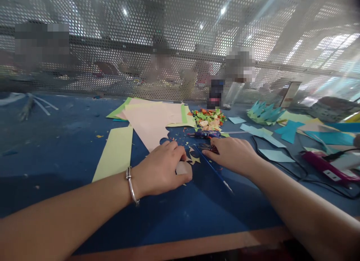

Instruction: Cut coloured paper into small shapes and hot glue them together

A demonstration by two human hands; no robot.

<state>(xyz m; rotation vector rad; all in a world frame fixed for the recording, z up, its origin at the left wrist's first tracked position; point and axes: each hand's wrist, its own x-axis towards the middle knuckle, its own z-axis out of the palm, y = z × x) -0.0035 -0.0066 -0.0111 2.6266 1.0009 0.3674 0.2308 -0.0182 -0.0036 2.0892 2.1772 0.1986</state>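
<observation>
My left hand (161,167) is closed around a small pale rounded piece of paper (184,171), pinched between thumb and fingers just above the blue table. My right hand (233,154) rests low over the table, its fingers closed on dark-handled scissors (211,148) that are mostly hidden beneath it. Beside the right fingertips lies a thin blue pen (215,170), slanting toward me. Cream paper scraps (194,159) are scattered between my two hands. Just beyond the right hand is a dark blue glue gun (207,134).
Large pink paper sheets (149,122) and a pale yellow sheet (115,150) lie left of centre. Behind the glue gun is a heap of colourful paper bits (209,117). On the right are a spiky blue-green paper piece (264,113), black cables and a purple power strip (329,169). A perforated metal screen (180,73) closes the back.
</observation>
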